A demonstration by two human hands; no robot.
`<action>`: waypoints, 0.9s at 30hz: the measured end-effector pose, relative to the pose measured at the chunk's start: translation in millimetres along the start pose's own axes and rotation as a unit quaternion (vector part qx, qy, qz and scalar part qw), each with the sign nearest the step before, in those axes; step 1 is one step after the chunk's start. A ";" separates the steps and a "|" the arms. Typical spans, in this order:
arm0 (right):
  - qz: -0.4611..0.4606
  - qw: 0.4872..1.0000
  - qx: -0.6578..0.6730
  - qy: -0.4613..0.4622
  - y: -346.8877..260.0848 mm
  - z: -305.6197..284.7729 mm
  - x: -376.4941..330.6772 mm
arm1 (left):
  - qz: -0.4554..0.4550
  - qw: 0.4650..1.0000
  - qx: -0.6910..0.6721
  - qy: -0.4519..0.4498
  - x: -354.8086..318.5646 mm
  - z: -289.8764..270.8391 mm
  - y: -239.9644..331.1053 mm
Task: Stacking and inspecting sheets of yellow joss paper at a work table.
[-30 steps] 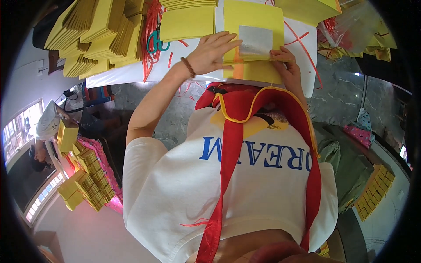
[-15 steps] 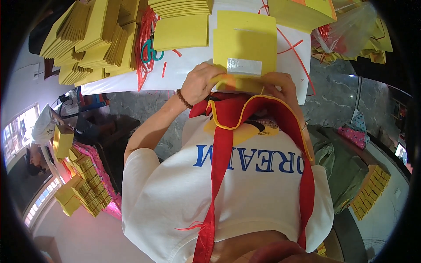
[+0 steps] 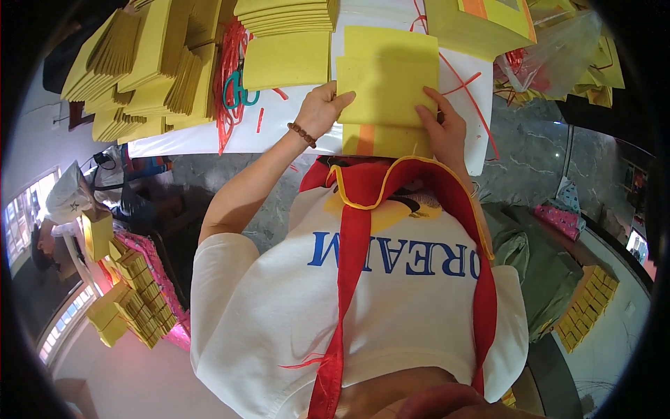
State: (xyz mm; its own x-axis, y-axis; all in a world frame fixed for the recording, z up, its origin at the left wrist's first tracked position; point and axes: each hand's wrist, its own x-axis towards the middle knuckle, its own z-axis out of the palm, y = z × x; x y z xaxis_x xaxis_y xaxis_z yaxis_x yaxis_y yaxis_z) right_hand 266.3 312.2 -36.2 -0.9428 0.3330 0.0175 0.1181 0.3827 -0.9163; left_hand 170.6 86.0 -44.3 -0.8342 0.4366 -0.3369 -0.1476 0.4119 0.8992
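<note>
A stack of yellow paper lies on the white table in front of me, its upper sheet offset over the ones below. An orange strip shows on the yellow part that sticks out at its near edge. My left hand, with a brown bead bracelet, closes on the stack's left edge, thumb on top; the fingers underneath are hidden. At the right edge my right hand has thumb and forefinger apart, their tips touching the paper.
Folded yellow paper stacks fill the table's left. Red ribbons and teal-handled scissors lie beside a yellow pile. A large yellow block stands far right, near a clear plastic bag. Another person is at far left.
Both hands have moved from the near edge of the paper up to its sides. A plain yellow sheet now covers the silvery rectangle, and the orange strip lies flat at the near edge.
</note>
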 end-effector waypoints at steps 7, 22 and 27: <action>0.047 0.998 -0.008 0.040 -0.9 9.4 4.4 | -0.060 0.991 -0.120 0.000 -1.1 -1.0 23.7; 0.082 0.996 -0.001 0.023 -2.7 9.7 6.1 | 0.387 0.834 0.380 0.101 2.8 44.6 61.7; 0.054 0.998 -0.027 0.025 -7.0 6.9 3.8 | 0.355 0.809 0.464 0.067 17.5 55.2 34.4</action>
State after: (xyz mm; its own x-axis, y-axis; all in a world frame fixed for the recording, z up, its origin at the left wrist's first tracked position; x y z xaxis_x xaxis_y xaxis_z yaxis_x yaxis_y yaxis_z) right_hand 259.8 304.8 -32.4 -0.9073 0.4163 -0.0598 0.2367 0.3879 -0.8908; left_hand 180.2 152.0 -34.7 -0.5922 0.7618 0.2624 0.8050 0.5449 0.2349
